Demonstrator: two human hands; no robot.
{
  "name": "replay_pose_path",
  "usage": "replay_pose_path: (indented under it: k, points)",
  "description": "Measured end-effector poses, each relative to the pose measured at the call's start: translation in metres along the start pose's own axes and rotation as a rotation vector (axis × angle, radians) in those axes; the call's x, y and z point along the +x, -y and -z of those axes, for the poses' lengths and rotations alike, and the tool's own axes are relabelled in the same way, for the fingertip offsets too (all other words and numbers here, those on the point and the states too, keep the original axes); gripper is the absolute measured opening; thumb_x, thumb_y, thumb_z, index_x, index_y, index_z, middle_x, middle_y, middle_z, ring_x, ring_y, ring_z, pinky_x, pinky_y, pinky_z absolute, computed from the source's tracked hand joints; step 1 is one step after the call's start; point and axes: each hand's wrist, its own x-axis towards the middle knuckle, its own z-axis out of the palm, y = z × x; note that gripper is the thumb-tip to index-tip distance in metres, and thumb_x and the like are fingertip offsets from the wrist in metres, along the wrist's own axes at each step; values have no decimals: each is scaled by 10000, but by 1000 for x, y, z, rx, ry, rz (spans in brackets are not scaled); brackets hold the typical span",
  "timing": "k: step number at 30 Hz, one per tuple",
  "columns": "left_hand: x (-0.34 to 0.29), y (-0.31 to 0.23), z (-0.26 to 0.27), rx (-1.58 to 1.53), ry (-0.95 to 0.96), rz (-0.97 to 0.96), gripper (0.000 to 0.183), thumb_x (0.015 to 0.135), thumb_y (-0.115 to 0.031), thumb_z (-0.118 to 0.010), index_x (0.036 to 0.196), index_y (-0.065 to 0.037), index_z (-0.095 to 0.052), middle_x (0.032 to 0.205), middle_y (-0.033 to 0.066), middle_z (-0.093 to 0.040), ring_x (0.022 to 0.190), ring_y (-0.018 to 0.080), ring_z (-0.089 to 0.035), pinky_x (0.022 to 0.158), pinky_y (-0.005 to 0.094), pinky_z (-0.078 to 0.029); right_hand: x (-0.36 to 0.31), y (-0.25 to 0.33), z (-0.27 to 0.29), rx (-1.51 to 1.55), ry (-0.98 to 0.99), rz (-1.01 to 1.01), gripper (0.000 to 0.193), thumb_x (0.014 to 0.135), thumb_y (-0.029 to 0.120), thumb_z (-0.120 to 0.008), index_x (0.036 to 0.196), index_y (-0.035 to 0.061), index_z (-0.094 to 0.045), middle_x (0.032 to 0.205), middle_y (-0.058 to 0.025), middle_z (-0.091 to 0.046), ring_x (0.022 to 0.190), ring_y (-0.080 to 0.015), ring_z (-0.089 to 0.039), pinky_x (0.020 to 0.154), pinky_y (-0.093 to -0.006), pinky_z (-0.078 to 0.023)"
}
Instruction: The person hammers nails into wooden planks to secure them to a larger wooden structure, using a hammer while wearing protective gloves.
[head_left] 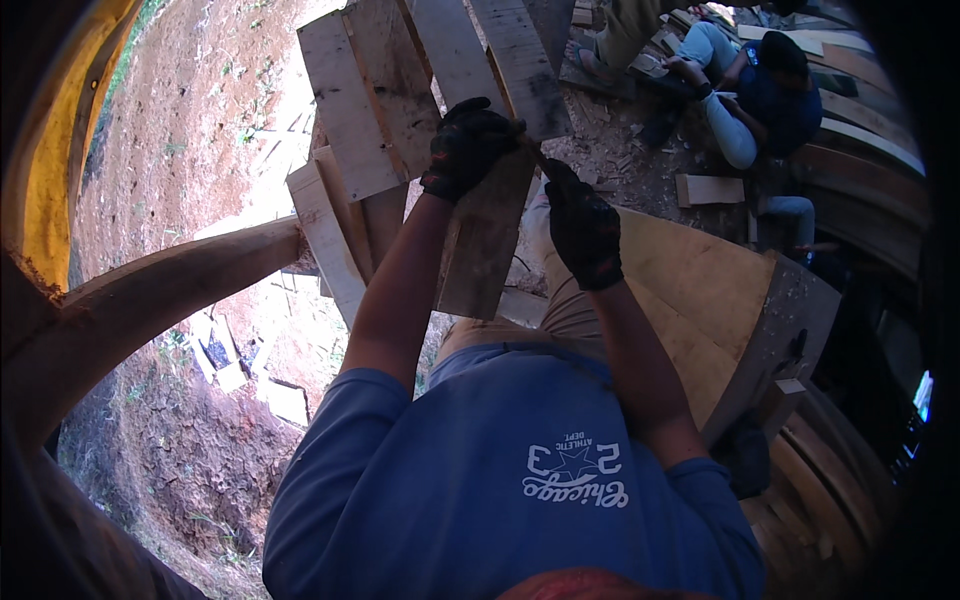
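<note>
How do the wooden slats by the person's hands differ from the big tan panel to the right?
The wooden slats are separate strips with gaps showing, while the tan panel is a broad surface. The slats look greyish-brown with dark stains; the panel is a more even yellowish tan. The gloved left hand is over the slats, whereas the panel sits off to the right.

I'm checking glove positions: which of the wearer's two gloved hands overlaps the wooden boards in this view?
The left hand: it shows against the wooden boards, whereas the right hand appears lower and farther right, beside them.
</note>
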Motion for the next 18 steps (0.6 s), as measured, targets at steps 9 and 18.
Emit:
replay_pose_path:
  k: [9, 18]
  points:
    - [0, 5, -4, 68, 75, 26, 174, 953, -214, -718, 995, -204, -886, 1149, -15, -818, 1421, 299, -594, 1216, 445, -455, 3, 1, 7, 70, 28, -23, 348, 1135, 294, -560, 1456, 191, -646, 982, -178, -764, 845, -397, -756, 718, -516, -602]
    - [6, -9, -1, 55, 72, 91, 144, 956, -253, -751, 935, -206, -885, 1091, -38, -832, 1390, 279, -625, 1198, 436, -456, -2, 4, 5, 63, 39, -38, 342, 1130, 264, -573, 1452, 186, -660, 1047, -162, -784, 888, -378, -771, 753, -492, -610]
